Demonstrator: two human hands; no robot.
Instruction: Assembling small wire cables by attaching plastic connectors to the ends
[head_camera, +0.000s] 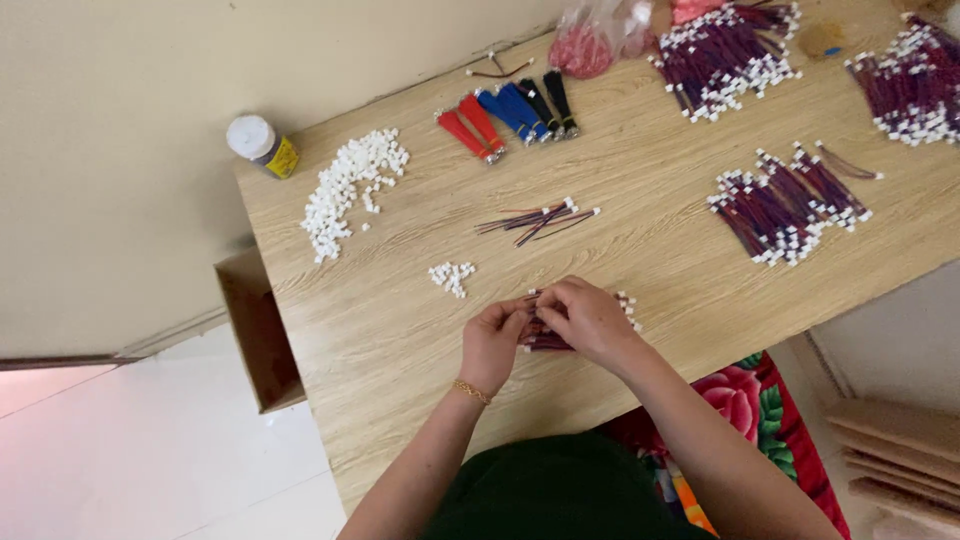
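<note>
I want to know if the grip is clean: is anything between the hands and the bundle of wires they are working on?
Nothing visible does. The left hand and right hand close directly on the wire bundle over the wooden table. The small heap of white connectors lies apart, up and to the left.

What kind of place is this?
Probably a small home workshop for assembling wire connectors: a wooden table holds bundles of wires, a pile of white connectors, and the hands work one bundle.
</note>
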